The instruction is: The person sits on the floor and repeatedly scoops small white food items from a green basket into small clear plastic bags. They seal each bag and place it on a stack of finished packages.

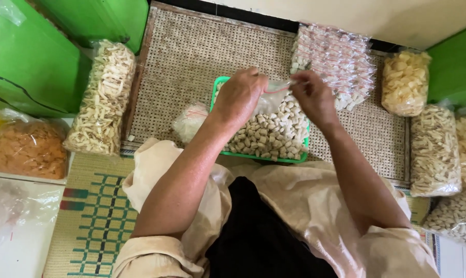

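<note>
A green tray (218,82) heaped with small pale snack pieces (274,135) sits on a woven rattan mat (191,56). Above it, my left hand (239,97) and my right hand (314,98) both pinch the top of a small clear plastic bag (272,98) with a red strip along its mouth. The bag hangs between the hands and holds some of the pale pieces. A filled small bag (190,119) lies on the mat just left of the tray.
A pile of small filled bags (336,59) lies at the back right. Large clear bags of snacks stand left (104,98) and right (434,152), with orange crackers (31,149) far left. Green boxes (32,56) flank the mat.
</note>
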